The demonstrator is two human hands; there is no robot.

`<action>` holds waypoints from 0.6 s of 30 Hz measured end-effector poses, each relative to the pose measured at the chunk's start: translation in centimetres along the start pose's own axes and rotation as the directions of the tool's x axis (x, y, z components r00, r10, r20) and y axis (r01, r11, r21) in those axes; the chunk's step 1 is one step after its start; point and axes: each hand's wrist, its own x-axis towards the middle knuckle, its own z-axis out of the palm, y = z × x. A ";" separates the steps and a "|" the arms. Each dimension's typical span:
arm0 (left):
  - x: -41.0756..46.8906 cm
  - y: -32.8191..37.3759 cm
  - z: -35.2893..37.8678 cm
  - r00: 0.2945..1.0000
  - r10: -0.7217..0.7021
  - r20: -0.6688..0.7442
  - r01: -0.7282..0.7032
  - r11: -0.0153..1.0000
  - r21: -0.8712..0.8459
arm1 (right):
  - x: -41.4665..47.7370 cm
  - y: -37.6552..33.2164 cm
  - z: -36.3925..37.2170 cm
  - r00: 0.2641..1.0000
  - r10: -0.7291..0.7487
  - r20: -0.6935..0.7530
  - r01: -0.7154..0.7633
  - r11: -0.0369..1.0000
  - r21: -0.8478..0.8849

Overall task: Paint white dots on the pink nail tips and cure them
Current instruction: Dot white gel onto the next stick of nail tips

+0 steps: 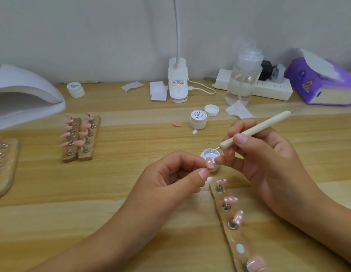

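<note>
My left hand [176, 173] pinches a pink nail tip [208, 163] between thumb and forefinger, right in front of an open pot of white gel [211, 155]. My right hand [257, 154] grips a cream dotting tool [253, 129] like a pen. Its metal point dips into the pot. A wooden holder strip [232, 230] below my right hand carries several pink tips with white dots, with one bare spot on it.
A white curing lamp [23, 95] stands at the far left. Two wooden holders [80, 138] with plain pink tips sit beside it, another at the left edge. A closed gel jar [198, 119], a loose lid, a clear bottle, a desk lamp base and a purple tissue pack lie behind.
</note>
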 end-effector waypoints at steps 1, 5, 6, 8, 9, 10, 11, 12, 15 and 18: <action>0.0 0.0 0.0 1.000 0.002 -0.001 -0.002 1.000 -0.001 | 0.0 0.0 0.0 1.000 -0.002 0.005 0.002 1.000 0.004; 0.0 0.0 0.0 1.000 0.012 0.004 -0.012 1.000 -0.001 | 0.0 -0.1 0.2 1.000 0.007 -0.005 -0.007 1.000 0.003; 0.0 0.0 0.0 1.000 0.015 0.006 -0.015 1.000 0.000 | 0.0 -0.1 0.3 1.000 0.014 -0.014 -0.014 1.000 0.004; 0.0 0.0 0.0 1.000 0.016 0.006 -0.016 1.000 -0.004 | 0.0 -0.2 0.5 0.999 0.021 -0.026 -0.021 1.000 0.010; 0.0 0.0 0.1 1.000 0.016 0.005 -0.016 1.000 -0.006 | 0.0 -0.2 0.5 0.999 0.022 -0.027 -0.022 1.000 0.010; 0.0 0.0 0.1 1.000 0.016 0.005 -0.016 1.000 -0.007 | -0.1 -0.3 0.6 0.999 0.024 -0.030 -0.024 1.000 0.005; 0.0 0.0 0.1 1.000 0.016 0.005 -0.016 1.000 -0.006 | -0.1 -0.3 0.6 0.999 0.024 -0.031 -0.024 1.000 -0.001; 0.0 0.0 0.1 1.000 0.014 0.004 -0.014 1.000 -0.003 | -0.1 -0.3 0.6 0.999 0.027 -0.033 -0.027 1.000 -0.007; 0.0 0.0 0.1 1.000 0.009 0.002 -0.009 1.000 0.006 | -0.1 -0.3 0.6 0.999 0.032 -0.029 -0.032 0.999 -0.016; 0.0 0.0 0.0 1.000 0.007 -0.001 -0.007 1.000 0.005 | -0.1 -0.2 0.6 0.999 0.035 -0.022 -0.035 0.999 -0.024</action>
